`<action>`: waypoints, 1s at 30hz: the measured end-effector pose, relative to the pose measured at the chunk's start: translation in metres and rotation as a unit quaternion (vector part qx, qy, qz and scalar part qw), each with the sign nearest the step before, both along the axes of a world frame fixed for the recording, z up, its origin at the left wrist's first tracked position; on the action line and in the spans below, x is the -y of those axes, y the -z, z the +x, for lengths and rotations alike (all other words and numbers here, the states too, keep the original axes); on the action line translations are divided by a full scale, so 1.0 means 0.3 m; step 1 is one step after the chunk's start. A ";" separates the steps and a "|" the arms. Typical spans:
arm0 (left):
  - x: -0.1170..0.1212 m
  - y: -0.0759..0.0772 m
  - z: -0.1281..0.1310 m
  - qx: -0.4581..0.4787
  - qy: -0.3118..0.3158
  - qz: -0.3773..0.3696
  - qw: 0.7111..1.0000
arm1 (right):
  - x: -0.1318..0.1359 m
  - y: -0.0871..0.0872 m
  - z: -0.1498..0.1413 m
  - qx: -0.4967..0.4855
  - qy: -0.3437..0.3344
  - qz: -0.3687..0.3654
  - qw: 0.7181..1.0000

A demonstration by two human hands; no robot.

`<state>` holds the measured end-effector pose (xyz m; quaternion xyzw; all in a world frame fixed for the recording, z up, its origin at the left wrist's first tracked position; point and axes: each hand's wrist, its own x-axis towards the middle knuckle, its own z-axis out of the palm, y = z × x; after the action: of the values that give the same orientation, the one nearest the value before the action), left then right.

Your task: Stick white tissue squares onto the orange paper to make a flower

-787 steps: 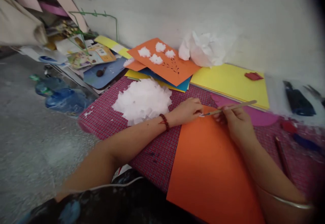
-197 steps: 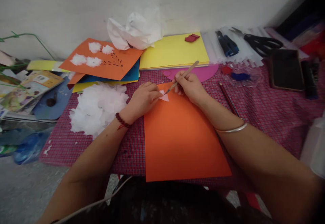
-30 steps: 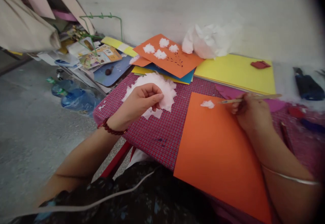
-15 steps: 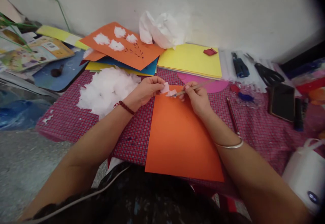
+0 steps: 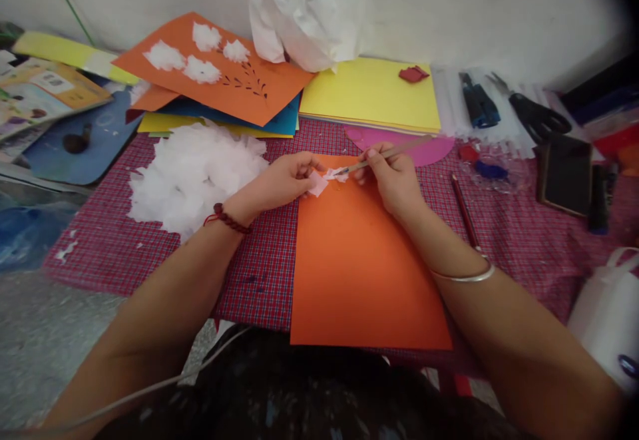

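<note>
A small pale square of tissue paper (image 5: 318, 185) is pinched in the fingers of my left hand (image 5: 294, 177). My right hand (image 5: 394, 180) grips a slim wooden stick (image 5: 387, 152), like a pencil or thin brush; I cannot tell which. Its tip touches a small white piece of tissue (image 5: 335, 174) at the top of an orange sheet (image 5: 369, 260). Both hands are over that end of the sheet. Left of them lies a big heap of white tissue (image 5: 194, 174).
Behind, an orange card (image 5: 164, 37) with white tissue puffs rests on coloured sheets, beside yellow paper (image 5: 369, 97) and crumpled white paper (image 5: 309, 24). Scissors (image 5: 534, 110), a phone (image 5: 566, 174) and a dark red pencil (image 5: 464, 214) lie right. A white jug-like object (image 5: 609, 313) stands front right.
My left hand's tissue square has come down onto or near the sheet, tilted differently. The stick's tip has moved up slightly with the white piece. The whole view has shifted a little.
</note>
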<state>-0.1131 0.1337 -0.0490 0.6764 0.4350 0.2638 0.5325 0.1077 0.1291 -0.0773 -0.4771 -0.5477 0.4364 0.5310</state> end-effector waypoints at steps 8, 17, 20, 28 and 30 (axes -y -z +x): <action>-0.004 0.014 0.022 -0.061 -0.002 0.151 0.987 | -0.007 -0.003 -0.003 -0.004 0.005 -0.015 1.000; -0.045 0.069 0.073 -0.065 -0.024 0.188 0.980 | -0.017 0.003 -0.003 -0.014 0.004 -0.009 1.000; -0.057 0.076 0.083 -0.080 -0.028 0.203 0.976 | -0.019 -0.001 0.002 -0.016 0.024 0.002 1.000; -0.069 0.094 0.099 -0.047 -0.042 0.175 0.983 | 0.025 -0.033 -0.012 -0.023 0.034 0.084 0.996; -0.073 0.100 0.101 -0.034 -0.040 0.160 0.986 | 0.042 -0.042 -0.022 0.015 0.007 0.098 0.995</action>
<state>-0.0829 0.1555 -0.0791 0.7439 0.4316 0.3275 0.3912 0.1009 0.1164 -0.0647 -0.4329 -0.5925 0.3698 0.5699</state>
